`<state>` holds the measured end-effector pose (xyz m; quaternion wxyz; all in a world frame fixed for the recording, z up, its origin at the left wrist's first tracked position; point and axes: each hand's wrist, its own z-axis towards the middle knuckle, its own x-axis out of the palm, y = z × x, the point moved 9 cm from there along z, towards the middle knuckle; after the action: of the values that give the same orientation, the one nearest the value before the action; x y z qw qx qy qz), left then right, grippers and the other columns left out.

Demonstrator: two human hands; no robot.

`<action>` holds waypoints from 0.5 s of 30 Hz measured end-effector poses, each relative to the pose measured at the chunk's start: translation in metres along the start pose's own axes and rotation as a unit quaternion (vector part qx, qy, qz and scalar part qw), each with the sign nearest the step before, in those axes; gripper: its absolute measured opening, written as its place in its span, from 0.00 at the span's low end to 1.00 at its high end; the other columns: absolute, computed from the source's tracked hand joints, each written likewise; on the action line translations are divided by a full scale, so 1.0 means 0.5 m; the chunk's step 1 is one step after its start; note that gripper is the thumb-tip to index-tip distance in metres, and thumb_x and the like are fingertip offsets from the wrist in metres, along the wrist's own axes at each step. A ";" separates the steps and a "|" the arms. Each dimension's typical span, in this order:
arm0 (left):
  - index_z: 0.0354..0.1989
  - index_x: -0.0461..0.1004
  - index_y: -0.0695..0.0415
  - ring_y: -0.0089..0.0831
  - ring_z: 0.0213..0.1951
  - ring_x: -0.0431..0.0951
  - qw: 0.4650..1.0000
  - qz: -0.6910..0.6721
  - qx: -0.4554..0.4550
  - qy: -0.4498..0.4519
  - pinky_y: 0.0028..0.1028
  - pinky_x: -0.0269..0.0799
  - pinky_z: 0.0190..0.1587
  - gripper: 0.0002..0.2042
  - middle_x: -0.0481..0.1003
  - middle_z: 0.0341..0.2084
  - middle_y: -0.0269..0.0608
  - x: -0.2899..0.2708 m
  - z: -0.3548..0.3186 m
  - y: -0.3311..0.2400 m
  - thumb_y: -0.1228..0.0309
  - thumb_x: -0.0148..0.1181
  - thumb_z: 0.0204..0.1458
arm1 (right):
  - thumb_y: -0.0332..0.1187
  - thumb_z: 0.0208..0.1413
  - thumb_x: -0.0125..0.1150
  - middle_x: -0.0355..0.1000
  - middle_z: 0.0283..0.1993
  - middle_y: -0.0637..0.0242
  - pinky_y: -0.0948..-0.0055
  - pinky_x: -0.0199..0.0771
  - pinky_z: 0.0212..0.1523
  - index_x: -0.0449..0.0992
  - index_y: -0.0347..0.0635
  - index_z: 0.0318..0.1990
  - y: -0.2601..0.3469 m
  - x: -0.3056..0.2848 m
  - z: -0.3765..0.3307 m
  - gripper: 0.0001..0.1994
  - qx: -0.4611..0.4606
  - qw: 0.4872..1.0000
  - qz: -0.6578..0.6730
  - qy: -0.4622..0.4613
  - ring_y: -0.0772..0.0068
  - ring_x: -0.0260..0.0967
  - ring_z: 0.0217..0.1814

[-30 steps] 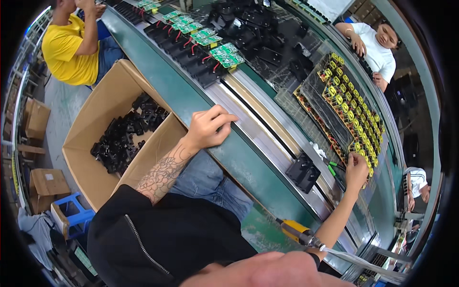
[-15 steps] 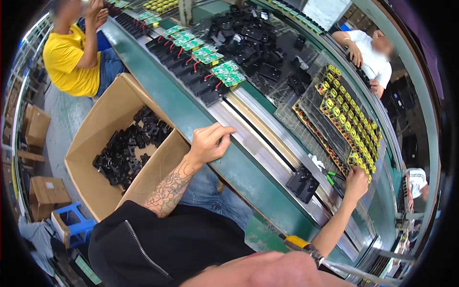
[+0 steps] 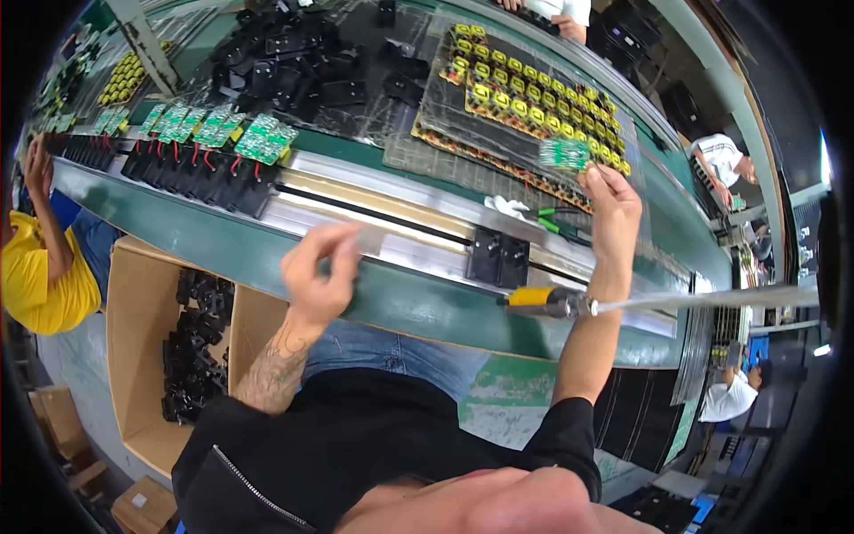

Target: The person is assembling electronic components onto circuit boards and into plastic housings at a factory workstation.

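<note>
My right hand [image 3: 612, 209] is raised over the far right of the workbench, thumb and fingers closed on the edge of a green circuit board [image 3: 564, 154]. Beneath that board lies a sheet of boards with yellow-topped parts [image 3: 525, 107]. My left hand [image 3: 318, 274] hovers above the bench's near edge, its fingers curled and the tips smeared by motion; whether they hold anything cannot be made out. Between my hands, two black plastic housings [image 3: 498, 257] sit side by side on the metal rail [image 3: 400, 233]. Further left, black housings with red wires carry green boards [image 3: 265, 140] in a row.
A yellow-handled power screwdriver [image 3: 534, 298] hangs before my right forearm. Green-handled pliers [image 3: 556, 221] and a white crumpled item [image 3: 505, 206] lie past the rail. Loose black parts [image 3: 285, 55] heap at the back. A carton [image 3: 142, 347] holds black pieces. Co-workers sit around.
My view has turned to the right. My right hand has lifted from the yellow-topped boards and now has a green circuit board in it. My left hand has moved and is blurred.
</note>
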<state>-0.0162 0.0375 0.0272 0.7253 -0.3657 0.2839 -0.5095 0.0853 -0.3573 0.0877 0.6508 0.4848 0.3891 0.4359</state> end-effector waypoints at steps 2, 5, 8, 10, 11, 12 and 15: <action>0.55 0.69 0.64 0.23 0.26 0.76 0.943 -0.220 -0.214 0.129 0.17 0.70 0.25 0.17 0.76 0.39 0.42 0.124 0.037 0.003 0.77 0.59 0.57 | 0.24 0.55 0.65 0.80 0.37 0.61 0.82 0.73 0.43 0.81 0.32 0.41 0.012 0.062 -0.050 0.07 -0.006 0.998 0.049 0.039 0.76 0.76 0.37; 0.60 0.65 0.63 0.28 0.33 0.79 0.756 -0.423 -0.430 0.254 0.18 0.77 0.31 0.21 0.71 0.53 0.50 0.305 0.044 0.000 0.76 0.59 0.59 | 0.22 0.56 0.64 0.80 0.38 0.61 0.82 0.73 0.42 0.81 0.33 0.38 0.009 0.141 -0.116 0.05 -0.008 0.994 0.053 0.096 0.76 0.76 0.38; 0.59 0.67 0.63 0.23 0.32 0.78 0.764 -0.439 -0.406 0.241 0.16 0.76 0.33 0.22 0.75 0.45 0.46 0.345 0.077 0.029 0.74 0.63 0.57 | 0.22 0.55 0.64 0.80 0.38 0.61 0.82 0.73 0.43 0.81 0.33 0.40 0.008 0.165 -0.149 0.06 0.021 0.991 0.011 0.129 0.76 0.76 0.38; 0.58 0.69 0.62 0.21 0.30 0.77 0.801 -0.393 -0.378 0.246 0.16 0.75 0.33 0.22 0.76 0.42 0.45 0.345 0.104 0.045 0.73 0.64 0.56 | 0.21 0.54 0.64 0.80 0.37 0.61 0.82 0.73 0.42 0.81 0.33 0.40 -0.010 0.139 -0.152 0.06 0.045 0.988 -0.002 0.145 0.76 0.75 0.37; 0.57 0.70 0.62 0.20 0.29 0.76 0.833 -0.357 -0.343 0.248 0.15 0.75 0.32 0.21 0.77 0.40 0.43 0.329 0.129 0.048 0.73 0.65 0.55 | 0.21 0.54 0.64 0.80 0.36 0.62 0.82 0.72 0.41 0.81 0.32 0.40 -0.011 0.132 -0.152 0.07 0.064 0.984 -0.026 0.163 0.76 0.74 0.35; 0.56 0.71 0.62 0.19 0.28 0.76 0.862 -0.319 -0.307 0.248 0.15 0.74 0.31 0.21 0.78 0.37 0.41 0.311 0.150 0.049 0.73 0.66 0.54 | 0.20 0.54 0.64 0.79 0.35 0.62 0.82 0.72 0.40 0.81 0.32 0.41 -0.013 0.128 -0.153 0.07 0.084 0.979 -0.050 0.181 0.77 0.73 0.34; 0.54 0.73 0.62 0.17 0.27 0.74 0.886 -0.269 -0.268 0.265 0.14 0.73 0.29 0.20 0.78 0.32 0.38 0.306 0.157 0.035 0.73 0.68 0.53 | 0.20 0.54 0.64 0.78 0.33 0.64 0.83 0.70 0.37 0.81 0.32 0.40 -0.003 0.124 -0.147 0.07 0.071 0.978 -0.069 0.183 0.78 0.70 0.31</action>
<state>0.1033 -0.0848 0.0517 0.3324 -0.4597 0.4822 -0.6676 0.0369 -0.2774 0.0645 0.5609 0.4136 0.5640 0.4429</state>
